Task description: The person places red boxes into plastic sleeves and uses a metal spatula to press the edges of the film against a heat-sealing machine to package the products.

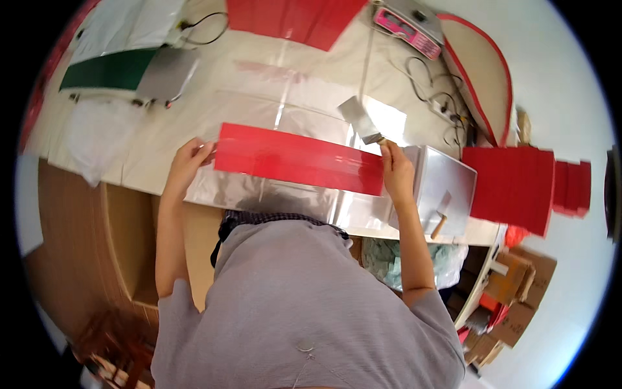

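Observation:
A long red glossy strip (pixel 299 158) stretches across the table in front of me. My left hand (pixel 190 160) pinches its left end between thumb and fingers. At the strip's right end, my right hand (pixel 397 167) grips a broad metal scraper (pixel 362 119), its blade pointing away to the upper left. The right hand's fingers are beside the strip's edge; I cannot tell whether they also hold it. Beneath the strip lies a shiny reflective sheet (pixel 311 199). Right of my right hand is a silver-grey plate or box (pixel 449 180), with a wooden-handled scraper (pixel 439 226) on it.
Red sheets lie at the far edge (pixel 296 19) and in a stack (pixel 508 187) on the right. Toward the back right are a pink-fronted scale (pixel 408 31), loose cables and a power strip (pixel 443 111). A green-and-grey device (pixel 109 70) and a plastic bag (pixel 102 136) occupy the left.

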The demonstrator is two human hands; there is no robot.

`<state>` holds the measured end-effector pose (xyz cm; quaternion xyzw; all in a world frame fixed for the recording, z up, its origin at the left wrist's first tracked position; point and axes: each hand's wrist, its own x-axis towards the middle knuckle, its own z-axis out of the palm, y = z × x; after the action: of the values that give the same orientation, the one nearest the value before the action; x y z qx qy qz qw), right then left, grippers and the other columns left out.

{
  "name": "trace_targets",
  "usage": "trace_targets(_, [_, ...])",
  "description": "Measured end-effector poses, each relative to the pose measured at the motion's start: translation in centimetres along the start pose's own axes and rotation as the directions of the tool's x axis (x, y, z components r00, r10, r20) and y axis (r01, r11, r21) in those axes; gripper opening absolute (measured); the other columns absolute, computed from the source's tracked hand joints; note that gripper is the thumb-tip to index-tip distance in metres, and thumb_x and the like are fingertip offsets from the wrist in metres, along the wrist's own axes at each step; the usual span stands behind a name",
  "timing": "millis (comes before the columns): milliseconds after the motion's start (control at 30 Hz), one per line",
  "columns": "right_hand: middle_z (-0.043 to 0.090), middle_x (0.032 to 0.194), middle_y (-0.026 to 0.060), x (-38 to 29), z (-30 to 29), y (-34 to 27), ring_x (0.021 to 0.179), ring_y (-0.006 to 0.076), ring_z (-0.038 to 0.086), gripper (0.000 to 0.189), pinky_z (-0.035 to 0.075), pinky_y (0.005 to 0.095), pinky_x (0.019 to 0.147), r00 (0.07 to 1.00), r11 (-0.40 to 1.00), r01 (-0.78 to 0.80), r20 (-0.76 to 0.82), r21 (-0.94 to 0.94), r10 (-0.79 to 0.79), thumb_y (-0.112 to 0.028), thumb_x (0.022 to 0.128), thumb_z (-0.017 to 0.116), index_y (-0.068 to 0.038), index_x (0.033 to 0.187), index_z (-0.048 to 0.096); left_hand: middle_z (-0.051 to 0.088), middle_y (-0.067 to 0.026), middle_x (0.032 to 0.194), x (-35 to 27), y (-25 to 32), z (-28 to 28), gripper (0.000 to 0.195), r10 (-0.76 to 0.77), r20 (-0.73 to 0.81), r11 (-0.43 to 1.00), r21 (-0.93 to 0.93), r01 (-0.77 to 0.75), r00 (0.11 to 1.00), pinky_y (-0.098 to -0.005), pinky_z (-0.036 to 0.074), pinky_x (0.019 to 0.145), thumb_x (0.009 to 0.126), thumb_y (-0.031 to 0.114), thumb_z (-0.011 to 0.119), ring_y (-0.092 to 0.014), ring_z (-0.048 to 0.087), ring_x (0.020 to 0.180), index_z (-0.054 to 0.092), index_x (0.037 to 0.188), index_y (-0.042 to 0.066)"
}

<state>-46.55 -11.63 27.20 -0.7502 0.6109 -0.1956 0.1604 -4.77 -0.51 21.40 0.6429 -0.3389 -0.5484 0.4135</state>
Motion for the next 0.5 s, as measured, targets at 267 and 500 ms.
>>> trace_targets(267, [0.063, 0.094, 0.0246, -4.8, -3.1, 22.1, 0.089, 0.0432, 0.058, 0.038, 0.045, 0.0504, 0.080, 0.739, 0.825, -0.560, -0.496, -0.078, 0.456, -0.030, 0.098, 0.044, 0.003, 0.095, 0.063, 0.063, -0.0059, 0.108, 0.0, -0.7, -0.7, 0.036, -0.072, -0.083, 0.997, -0.001, 0.072, 0.994, -0.0310, 0.045, 0.092, 0.097, 0.031, 0.056, -0.015, 0.060, 0.099, 0.057, 0.116, 0.001])
trace_targets(500, [0.063, 0.094, 0.0278, -10.2, -1.5, 28.4, 0.091, 0.0452, 0.059, 0.041, 0.045, 0.0523, 0.081, 0.534, 0.635, -0.771, -0.491, 0.051, 0.688, -0.029, 0.097, 0.044, 0.006, 0.091, 0.064, 0.064, -0.0060, 0.111, 1.6, -1.8, -2.1, 0.029, -0.071, 0.012, 0.997, 0.010, 0.071, 0.997, -0.0311, 0.044, 0.092, 0.098, 0.035, 0.054, -0.014, 0.060, 0.100, 0.058, 0.104, 0.007])
